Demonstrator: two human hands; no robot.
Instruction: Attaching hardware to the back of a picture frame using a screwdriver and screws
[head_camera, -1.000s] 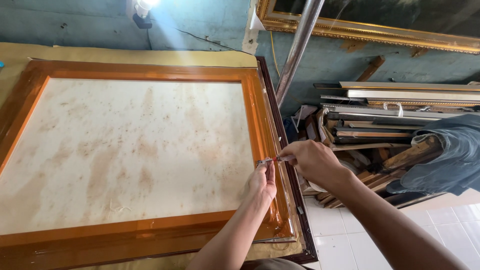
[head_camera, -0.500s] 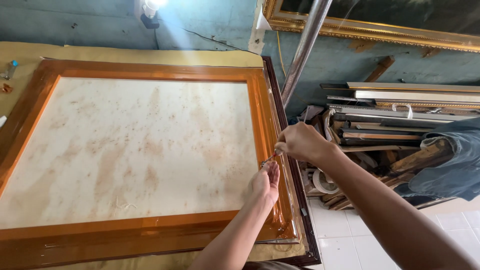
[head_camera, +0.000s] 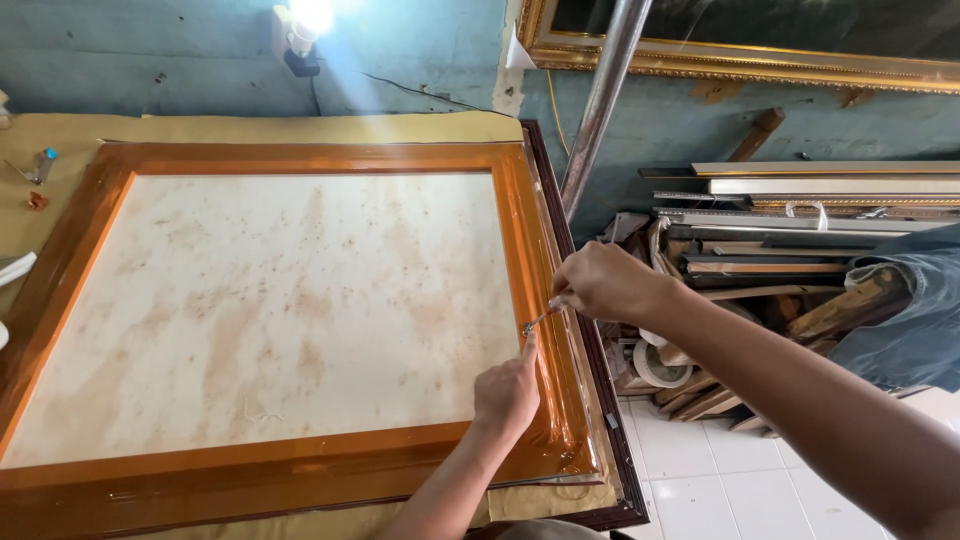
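Frame (head_camera: 300, 160) glossy orange-brown; backing board (head_camera: 270, 310) cream, rust-stained; wall (head_camera: 150, 55) teal; floor tiles (head_camera: 720, 480) white.

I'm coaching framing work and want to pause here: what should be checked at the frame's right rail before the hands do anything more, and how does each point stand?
1. Left hand rests on the orange frame at its right rail: ok.
2. Right hand pinches the small metal piece: ok.
3. Metal piece's tip meets the rail by the left fingertip: cannot tell, too small.
4. Frame lies flat on the paper-covered table: ok.
5. Stained backing board sits inside the frame: ok.
6. Clear film on the rail's lower corner looks wrinkled: not ok.
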